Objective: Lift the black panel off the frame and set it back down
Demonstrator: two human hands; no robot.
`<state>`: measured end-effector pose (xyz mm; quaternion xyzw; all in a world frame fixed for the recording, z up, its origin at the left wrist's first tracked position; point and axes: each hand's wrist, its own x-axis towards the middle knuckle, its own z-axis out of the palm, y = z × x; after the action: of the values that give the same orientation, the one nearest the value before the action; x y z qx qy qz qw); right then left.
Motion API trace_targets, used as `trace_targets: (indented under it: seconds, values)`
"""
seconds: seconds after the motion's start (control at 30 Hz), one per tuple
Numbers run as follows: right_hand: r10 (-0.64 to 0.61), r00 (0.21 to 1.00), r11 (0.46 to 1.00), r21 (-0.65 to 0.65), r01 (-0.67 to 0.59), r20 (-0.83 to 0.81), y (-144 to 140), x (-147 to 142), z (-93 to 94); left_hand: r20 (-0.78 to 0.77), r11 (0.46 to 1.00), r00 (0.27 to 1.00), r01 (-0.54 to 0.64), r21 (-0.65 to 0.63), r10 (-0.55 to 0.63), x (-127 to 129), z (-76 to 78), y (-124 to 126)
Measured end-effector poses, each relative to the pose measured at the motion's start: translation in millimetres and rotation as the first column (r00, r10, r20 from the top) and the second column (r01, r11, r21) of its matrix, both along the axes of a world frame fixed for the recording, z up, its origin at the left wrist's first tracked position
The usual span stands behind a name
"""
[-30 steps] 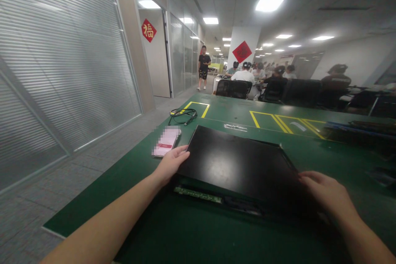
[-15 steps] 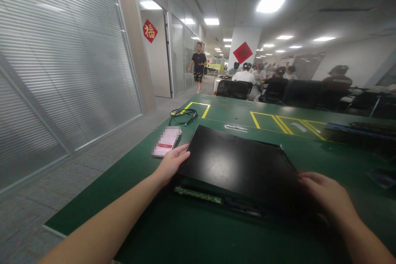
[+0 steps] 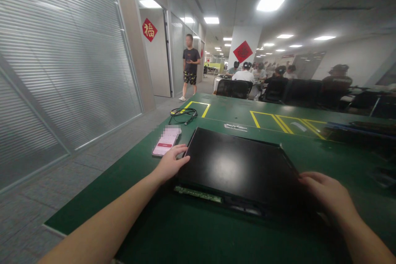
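Observation:
A flat black display panel (image 3: 235,165) lies before me on the green table, a light reflection on its surface. Along its near edge shows a strip of green circuit board (image 3: 198,194) beside a black rim (image 3: 244,207). My left hand (image 3: 170,163) grips the panel's left edge, thumb at the top surface and fingers slightly spread along the side. On the right, my right hand (image 3: 328,192) pinches the opposite edge, its fingertips partly hidden. The phone (image 3: 166,142) with a lit, partly blurred screen lies just beyond my left hand.
The green table (image 3: 102,202) bears yellow tape outlines (image 3: 258,119). A coiled black cable (image 3: 184,113) lies near the left edge, small pale strips (image 3: 235,127) behind the panel. Dark items (image 3: 359,130) sit at the right. A person (image 3: 190,66) walks by; others sit further back.
The panel has settled slightly lower within its black rim, and my left fingers have loosened a little. The walking person has come closer and moved left.

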<state>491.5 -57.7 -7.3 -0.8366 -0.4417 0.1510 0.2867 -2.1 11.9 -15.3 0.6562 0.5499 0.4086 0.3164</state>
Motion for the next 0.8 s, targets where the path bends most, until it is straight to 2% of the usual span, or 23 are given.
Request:
trace_targets:
  seconds: [0.1, 0.17, 0.37, 0.53, 0.8]
  values:
    - [0.006, 1.0, 1.0, -0.012, -0.006, -0.001, -0.4, 2.3, -1.9, -0.142, 0.999, 0.99, 0.029, 0.015, -0.027, 0.0, -0.4, -0.4]
    - [0.001, 1.0, 1.0, -0.017, -0.001, -0.019, -0.8, 3.4, -2.9, -0.181, 0.999, 0.983, 0.044, 0.008, -0.042, 0.9, -2.3, -0.4]
    - [-0.01, 0.999, 1.0, -0.016, 0.009, -0.046, -2.3, 2.2, -1.9, -0.244, 0.999, 0.969, 0.033, -0.001, -0.032, 1.5, -9.1, 0.3]
    - [0.007, 0.999, 0.999, 0.034, -0.005, -0.046, -3.3, 0.3, -1.6, -0.259, 0.998, 0.964, 0.061, 0.017, -0.054, 0.4, -8.3, -0.5]
    - [0.007, 1.0, 0.999, 0.034, -0.007, -0.024, -3.3, -2.0, 1.0, -0.288, 0.997, 0.956, 0.062, 0.034, -0.05, 4.1, -6.2, -2.3]
